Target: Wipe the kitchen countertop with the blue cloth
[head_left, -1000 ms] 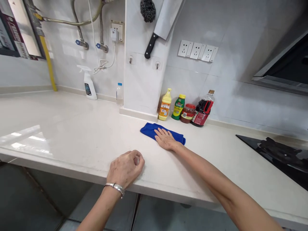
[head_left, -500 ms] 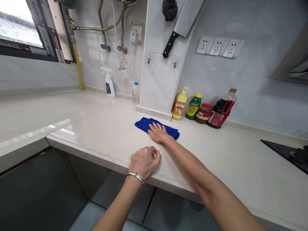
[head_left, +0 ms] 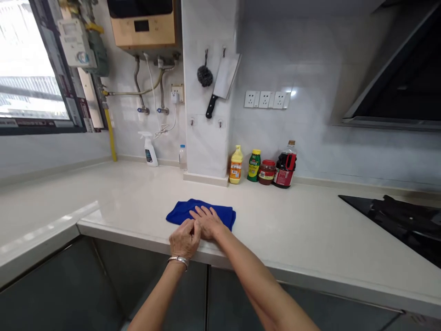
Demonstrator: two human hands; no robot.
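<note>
White countertop (head_left: pixel 310 230), folded blue cloth (head_left: pixel 220 214), flat, hand-pressed

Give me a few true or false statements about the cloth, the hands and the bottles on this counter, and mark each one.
1. The right hand lies flat on the blue cloth. True.
2. The left hand holds the spray bottle. False: the spray bottle stands far back by the wall, and the left hand rests at the counter edge beside the right hand.
3. A cleaver hangs on the wall above the counter. True.
4. The cloth lies on the stove. False: it lies on the counter, well left of the stove.
5. The yellow bottle lies on its side. False: it stands upright by the wall.
</note>
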